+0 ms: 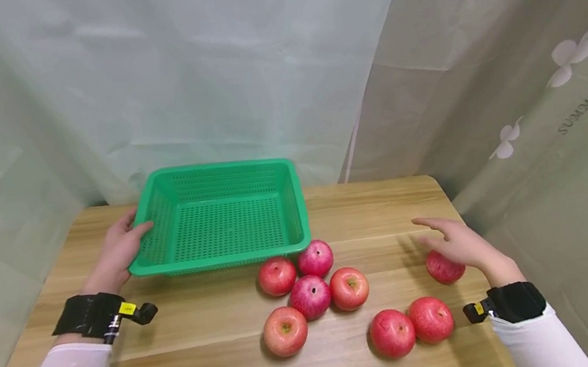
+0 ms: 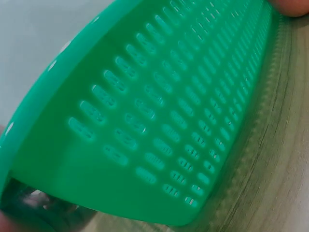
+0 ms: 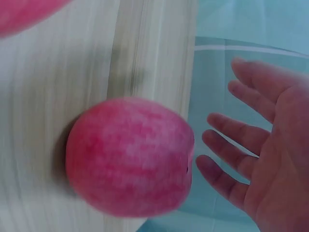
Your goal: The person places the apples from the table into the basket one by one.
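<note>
My right hand (image 1: 463, 242) has its fingers (image 3: 227, 147) spread wide and holding nothing, hovering just over the lone apple (image 1: 444, 267) near the counter's (image 1: 210, 352) right edge, while my left hand (image 1: 117, 249) lies with straight fingers against the left wall of the green basket (image 1: 222, 215), steadying it without gripping. I judge this the reach for an apple: the basket is empty and seven other apples (image 1: 311, 296) sit on the counter in front of it. Next, I'd say, the right fingers need to close round that apple before it rolls off the edge.
</note>
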Motion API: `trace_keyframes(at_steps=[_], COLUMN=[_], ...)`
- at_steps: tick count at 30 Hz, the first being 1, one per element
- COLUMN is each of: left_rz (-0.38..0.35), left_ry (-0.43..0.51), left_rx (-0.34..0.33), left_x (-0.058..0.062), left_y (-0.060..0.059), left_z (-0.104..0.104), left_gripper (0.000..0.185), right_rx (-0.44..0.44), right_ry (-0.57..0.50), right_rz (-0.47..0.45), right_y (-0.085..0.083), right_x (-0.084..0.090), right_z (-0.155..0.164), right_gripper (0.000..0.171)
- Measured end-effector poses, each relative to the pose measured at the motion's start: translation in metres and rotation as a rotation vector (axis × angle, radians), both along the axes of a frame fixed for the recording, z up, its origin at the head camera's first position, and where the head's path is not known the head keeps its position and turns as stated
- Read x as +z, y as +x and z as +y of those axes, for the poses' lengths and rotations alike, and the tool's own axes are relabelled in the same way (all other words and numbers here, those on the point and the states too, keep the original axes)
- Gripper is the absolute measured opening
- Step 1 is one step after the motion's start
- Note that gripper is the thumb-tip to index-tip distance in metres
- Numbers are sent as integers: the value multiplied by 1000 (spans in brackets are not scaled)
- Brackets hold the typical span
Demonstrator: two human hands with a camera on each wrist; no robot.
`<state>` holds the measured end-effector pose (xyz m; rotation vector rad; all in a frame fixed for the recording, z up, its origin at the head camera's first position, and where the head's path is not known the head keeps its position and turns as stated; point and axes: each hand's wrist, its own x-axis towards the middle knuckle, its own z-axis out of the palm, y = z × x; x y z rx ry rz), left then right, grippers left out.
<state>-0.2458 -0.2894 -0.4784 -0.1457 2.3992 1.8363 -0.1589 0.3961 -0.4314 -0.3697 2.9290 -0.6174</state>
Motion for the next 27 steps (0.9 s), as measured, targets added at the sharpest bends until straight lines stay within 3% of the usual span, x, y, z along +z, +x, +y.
trace_keyframes(at_steps=[7,15,27], left_rz=[14,41,42], left_ry=[-65,-101,-110], left_rx=[13,14,3], left_x=[6,9,7], left_y=[2,5,8], left_z=[2,1,2], left_gripper=[73,72,68], right_rx=[-1,-16,-27], right_ry=[24,3,25], right_rz=[-29,-67,-111], right_y=[13,26,29], right_x=[1,-14,-31], right_z=[16,29,31], right_gripper=[69,85,82])
